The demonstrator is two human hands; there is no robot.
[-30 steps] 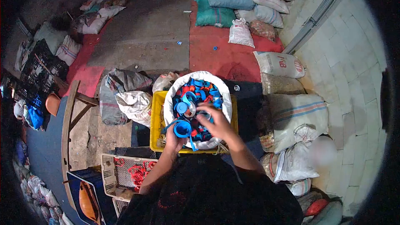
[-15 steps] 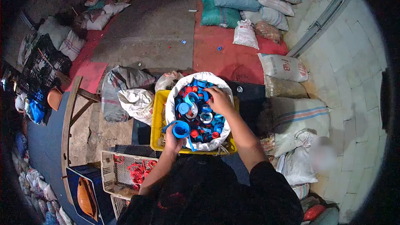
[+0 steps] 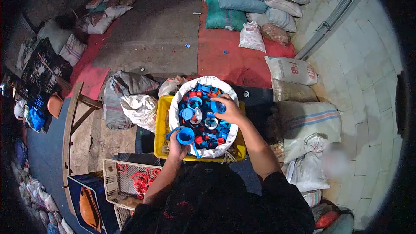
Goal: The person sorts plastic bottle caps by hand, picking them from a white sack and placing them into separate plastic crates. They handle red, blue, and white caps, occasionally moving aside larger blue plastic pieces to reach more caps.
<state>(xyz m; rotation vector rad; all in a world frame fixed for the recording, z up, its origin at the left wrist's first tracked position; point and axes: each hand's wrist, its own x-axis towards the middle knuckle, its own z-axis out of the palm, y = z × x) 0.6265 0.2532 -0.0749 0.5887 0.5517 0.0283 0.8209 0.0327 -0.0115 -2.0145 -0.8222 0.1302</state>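
Observation:
A white sack (image 3: 177, 111) with a rolled rim stands in a yellow crate (image 3: 162, 119), full of blue, red and white plastic caps (image 3: 211, 123). My left hand (image 3: 177, 147) is closed on a round blue cap (image 3: 185, 135) with a strap hanging from it, at the sack's lower left edge. Over the right part of the sack, my right hand (image 3: 229, 112) grips another blue cap (image 3: 217, 106) between thumb and fingers.
A beige crate (image 3: 111, 182) with red plastic pieces (image 3: 141, 180) sits at the lower left, beside a wooden frame (image 3: 71, 134). White and grey sacks (image 3: 138, 107) stand left of the yellow crate. Stuffed sacks (image 3: 305, 125) line the right wall.
My right hand has lifted slightly from among the caps and now has a blue cap in its fingers. My left hand keeps its blue cap. The whole view has shifted a little.

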